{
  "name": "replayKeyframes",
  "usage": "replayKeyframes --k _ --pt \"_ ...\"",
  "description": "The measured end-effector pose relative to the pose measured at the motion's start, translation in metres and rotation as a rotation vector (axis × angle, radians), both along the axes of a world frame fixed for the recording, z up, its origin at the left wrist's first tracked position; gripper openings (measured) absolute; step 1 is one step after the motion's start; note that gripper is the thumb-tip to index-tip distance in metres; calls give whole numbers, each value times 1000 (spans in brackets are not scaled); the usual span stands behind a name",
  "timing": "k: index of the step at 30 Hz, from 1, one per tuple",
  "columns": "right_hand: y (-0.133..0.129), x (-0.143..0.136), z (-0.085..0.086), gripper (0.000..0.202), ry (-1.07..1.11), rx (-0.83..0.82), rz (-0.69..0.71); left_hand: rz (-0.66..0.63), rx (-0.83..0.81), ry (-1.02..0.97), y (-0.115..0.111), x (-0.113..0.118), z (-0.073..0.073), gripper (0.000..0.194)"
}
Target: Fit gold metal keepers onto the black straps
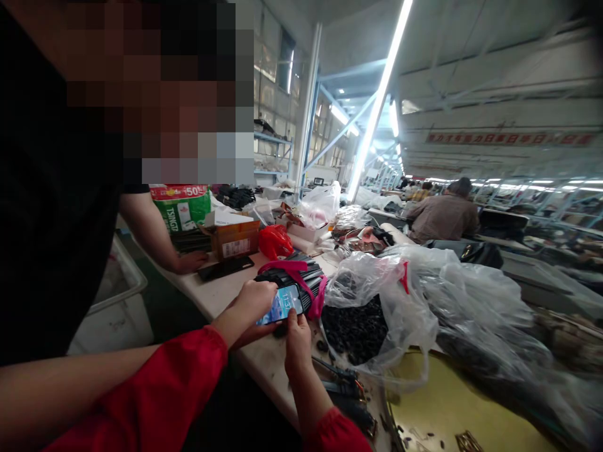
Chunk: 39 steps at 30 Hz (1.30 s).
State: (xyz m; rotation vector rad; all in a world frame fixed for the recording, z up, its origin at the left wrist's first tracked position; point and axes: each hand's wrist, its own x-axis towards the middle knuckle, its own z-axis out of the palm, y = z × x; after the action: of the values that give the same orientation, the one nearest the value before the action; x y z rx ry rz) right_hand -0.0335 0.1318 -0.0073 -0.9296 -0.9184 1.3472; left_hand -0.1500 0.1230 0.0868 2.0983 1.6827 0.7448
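A smartphone (281,304) with a lit blue screen showing a clock is held over the table edge. My left hand (253,304), in a red sleeve, closes on its left end. At the lower right corner my right hand (298,339) grips it, thumb on the front. Another person's bare forearm (70,384) passes beneath my left sleeve; part of a hand shows under the phone, mostly hidden. Just behind the phone lies a bundle of dark strips (301,269) with a pink band (318,300). To the right, a clear plastic bag (405,314) contains small black pieces (360,329).
A person in black stands at the left, one hand (191,261) on the table (221,295). Nearby are a black flat object (226,269), a cardboard box (234,238) and a red bag (276,242). Tools (346,383) and a yellow tray (438,402) lie front right.
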Motion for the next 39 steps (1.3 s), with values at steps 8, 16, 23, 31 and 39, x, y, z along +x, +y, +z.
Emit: replayKeyframes --k 8,16,23,31,39 --pt "-26 99 67 35 78 47 179 -328 -518 -719 -23 48 14 47" --pt "-70 151 57 47 -354 137 -43 -257 -1132 -1592 -88 109 -26 63" --pt "-125 152 33 62 -1039 1017 -118 -312 -1165 -1663 -84 100 -33 71" --pt "-91 154 75 77 -1272 980 -112 -446 -1130 -1661 -97 100 -35 68" --pt "-132 153 50 70 -1141 951 -357 -385 -1112 -1700 -96 95 -35 79"
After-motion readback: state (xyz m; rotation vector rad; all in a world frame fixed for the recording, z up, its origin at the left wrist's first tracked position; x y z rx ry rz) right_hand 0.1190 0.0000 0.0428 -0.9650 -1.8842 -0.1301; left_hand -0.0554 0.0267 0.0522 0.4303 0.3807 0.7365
